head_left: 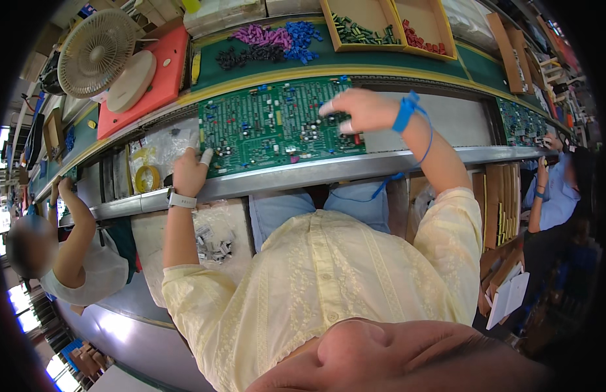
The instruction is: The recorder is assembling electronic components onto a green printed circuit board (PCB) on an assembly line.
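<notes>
A large green circuit board (264, 130), set with many small parts, lies on the metal rail track in front of me. At its left end is my left hand (190, 171), gripping the edge with the thumb at the near corner. A pale band circles that wrist. My right hand (368, 111) hovers over the board's right end, index finger and thumb apart, with nothing visible between them. White covers sit on some fingertips of both hands. The right wrist wears a blue strap (404, 115) with a coiled cord.
Beyond the track lie piles of purple (264, 35), blue (303, 39) and black parts (241, 57). A yellow-edged box (367, 48) holds green and red parts. A fan (98, 52) stands far left. Yellow tape (147, 178) lies left of my hand. Co-workers sit on both sides.
</notes>
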The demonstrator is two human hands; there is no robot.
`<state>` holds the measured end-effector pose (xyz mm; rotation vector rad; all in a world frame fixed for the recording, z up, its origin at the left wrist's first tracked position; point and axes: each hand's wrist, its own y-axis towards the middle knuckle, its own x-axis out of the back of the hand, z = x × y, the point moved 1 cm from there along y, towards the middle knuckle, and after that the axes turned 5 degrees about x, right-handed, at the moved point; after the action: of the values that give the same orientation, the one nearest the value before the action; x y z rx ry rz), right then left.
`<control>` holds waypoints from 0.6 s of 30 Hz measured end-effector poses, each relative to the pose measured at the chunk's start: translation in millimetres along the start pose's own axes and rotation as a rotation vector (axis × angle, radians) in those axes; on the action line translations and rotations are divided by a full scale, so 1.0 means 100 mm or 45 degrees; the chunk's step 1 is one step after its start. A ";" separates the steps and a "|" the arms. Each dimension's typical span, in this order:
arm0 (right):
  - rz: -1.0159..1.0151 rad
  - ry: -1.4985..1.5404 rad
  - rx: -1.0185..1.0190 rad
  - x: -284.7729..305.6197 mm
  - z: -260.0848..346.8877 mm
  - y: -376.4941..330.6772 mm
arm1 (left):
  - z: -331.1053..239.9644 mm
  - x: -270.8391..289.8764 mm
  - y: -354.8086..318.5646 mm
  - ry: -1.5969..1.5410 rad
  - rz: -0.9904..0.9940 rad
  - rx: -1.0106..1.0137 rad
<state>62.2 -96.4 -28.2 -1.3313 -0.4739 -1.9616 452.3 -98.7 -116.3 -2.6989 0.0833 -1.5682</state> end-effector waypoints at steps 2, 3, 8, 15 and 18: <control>-0.176 0.223 -0.078 0.09 -0.38 0.15 | -0.28 -0.07 -0.06 0.055 0.097 -0.053; -0.266 -0.044 -0.155 0.15 -0.54 0.27 | -0.46 -0.09 -0.09 -0.025 0.089 -0.133; -0.433 -0.311 -0.387 0.02 -1.07 0.71 | -0.90 -0.21 -0.04 0.035 0.217 -0.332; -0.452 -0.460 -0.278 -0.03 -1.08 0.79 | -1.74 -0.34 0.56 0.274 -0.112 -0.809; -0.490 -0.599 -0.168 -0.04 -1.03 0.82 | -2.03 -0.68 1.07 0.090 -0.267 -0.934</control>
<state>55.4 -217.2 -81.0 -1.9143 -0.8910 -1.9960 238.1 -199.2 -79.2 -3.2631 0.4804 -2.0110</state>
